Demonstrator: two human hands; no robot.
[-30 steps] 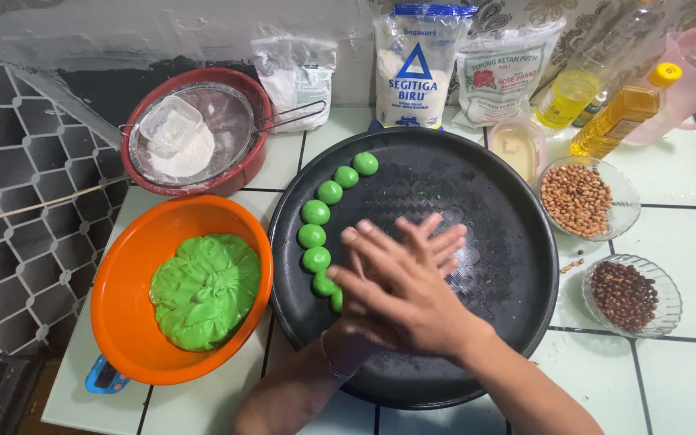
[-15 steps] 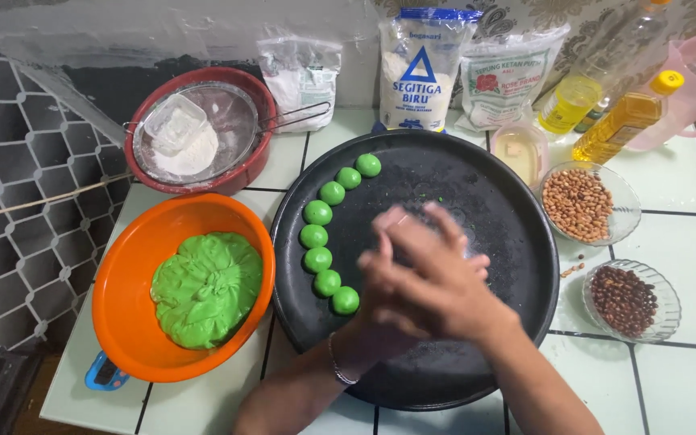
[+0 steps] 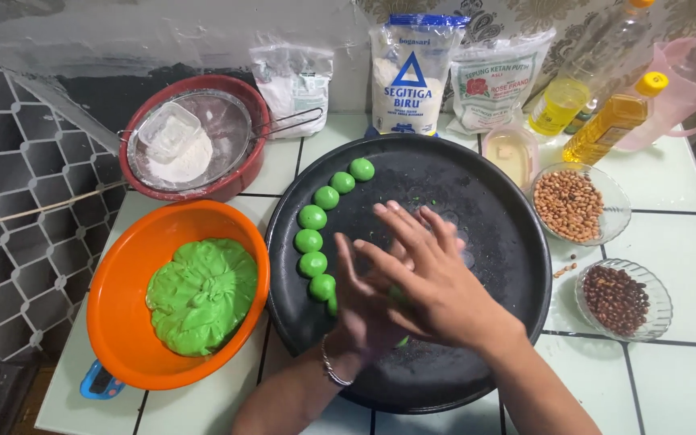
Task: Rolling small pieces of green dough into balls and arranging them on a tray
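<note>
Both my hands hover over a round black tray [image 3: 493, 185], palms pressed flat together. My left hand [image 3: 360, 310], a bracelet at its wrist, lies underneath. My right hand [image 3: 428, 270] lies across it with fingers spread. A bit of green dough [image 3: 402, 341] peeks out between the palms. Several small green dough balls [image 3: 312, 240] form a curved row along the tray's left side, right beside my left hand. Left of the tray, an orange bowl [image 3: 122, 242] holds a lump of green dough [image 3: 203, 294].
At the back left, a red bowl [image 3: 239, 181] carries a sieve of white flour [image 3: 179, 149]. Flour bags [image 3: 412, 72] stand along the wall. On the right are an oil bottle [image 3: 614, 121], a peanut dish [image 3: 573, 205], a dish of dark beans [image 3: 618, 298] and a pink jug [image 3: 686, 80]. Wire mesh [image 3: 18, 201] borders the left.
My right hand has slid back and forth across my left palm in a rolling motion. The row of balls, the tray and the bowls have not moved.
</note>
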